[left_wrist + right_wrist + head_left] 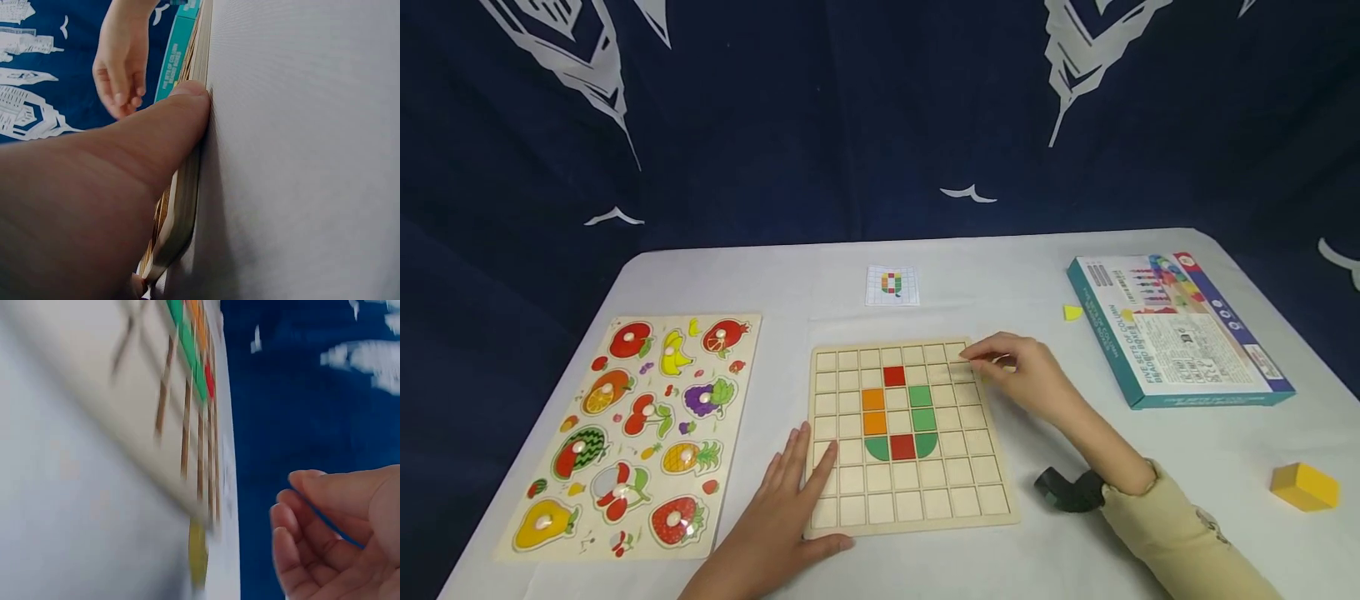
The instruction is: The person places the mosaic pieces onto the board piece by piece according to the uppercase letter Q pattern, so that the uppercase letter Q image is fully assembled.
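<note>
A square wooden grid board (850, 504) lies on the table. On it, red (894, 377), orange (873, 400) and green square tiles (922, 419) form a ring, with green rounded corner pieces (877, 448) at its near corners. My left hand (786, 517) lies spread at the board's near-left corner, index finger over the edge squares, thumb (181, 119) against the near edge. My right hand (1026, 375) hovers by the far-right corner, fingers loosely bent; in the right wrist view the hand (337, 531) shows no piece between thumb and fingers.
Beyond the board lies a small pattern card (910, 287). A fruit puzzle board (647, 392) is at left. At right are a teal-edged box (1180, 333), a small yellow piece (1072, 312) and a yellow block (1304, 487). A black device (1070, 490) sits at the right wrist.
</note>
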Motion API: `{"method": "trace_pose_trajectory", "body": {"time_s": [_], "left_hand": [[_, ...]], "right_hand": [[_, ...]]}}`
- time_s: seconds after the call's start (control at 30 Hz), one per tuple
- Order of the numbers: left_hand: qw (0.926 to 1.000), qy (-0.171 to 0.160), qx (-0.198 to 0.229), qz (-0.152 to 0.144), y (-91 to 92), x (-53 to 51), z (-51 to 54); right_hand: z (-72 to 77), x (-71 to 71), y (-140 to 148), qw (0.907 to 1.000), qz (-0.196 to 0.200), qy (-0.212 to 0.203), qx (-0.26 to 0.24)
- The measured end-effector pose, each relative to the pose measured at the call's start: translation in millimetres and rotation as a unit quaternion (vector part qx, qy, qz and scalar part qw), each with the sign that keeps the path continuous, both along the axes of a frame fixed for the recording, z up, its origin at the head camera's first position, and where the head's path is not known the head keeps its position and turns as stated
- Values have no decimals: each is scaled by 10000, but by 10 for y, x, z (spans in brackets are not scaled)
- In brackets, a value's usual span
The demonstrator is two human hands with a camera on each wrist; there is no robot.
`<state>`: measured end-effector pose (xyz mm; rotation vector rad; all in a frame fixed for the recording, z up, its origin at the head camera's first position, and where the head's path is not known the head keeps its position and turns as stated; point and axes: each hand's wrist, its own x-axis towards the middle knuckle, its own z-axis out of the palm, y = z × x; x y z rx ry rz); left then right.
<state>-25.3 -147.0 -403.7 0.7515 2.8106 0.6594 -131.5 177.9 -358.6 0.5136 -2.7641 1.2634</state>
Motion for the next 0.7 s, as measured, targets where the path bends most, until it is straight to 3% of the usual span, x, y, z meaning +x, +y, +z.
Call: {"method": "trace_pose_trajectory", "body": {"time_s": [0.2, 0.37, 0.7], "left_hand": [[10000, 18, 51, 50, 2, 11, -1], [9999, 56, 98, -17, 0, 6, -5], [9993, 190, 312, -75, -18, -24, -40]], "right_hand": [[-70, -94, 295, 9976, -472, -217, 453], [-168, -129, 330, 9960, -334, -343, 757], [-204, -150, 299, 9947, -148, 99, 1010]]}}
